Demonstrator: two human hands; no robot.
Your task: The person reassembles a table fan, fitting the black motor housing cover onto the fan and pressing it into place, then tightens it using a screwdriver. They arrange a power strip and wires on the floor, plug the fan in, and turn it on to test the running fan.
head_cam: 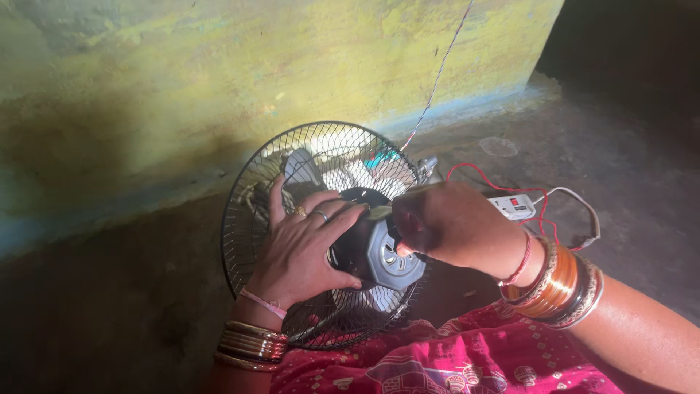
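Note:
A small fan with a black wire guard (248, 190) lies tilted on the floor in front of me, its back facing up. My left hand (302, 244) is wrapped around the dark motor housing (386, 255) at the fan's centre, fingers spread over it. My right hand (445, 222) is closed on a thin tool (379, 213) whose tip rests at the top of the housing. Pale blades (343, 175) show through the guard. Both wrists wear bangles.
A yellow-green wall (219, 66) rises right behind the fan. A white switch box (512, 206) with red and white wires lies on the floor at the right. A thin twisted wire (437, 73) runs up the wall. My red patterned clothing fills the bottom edge.

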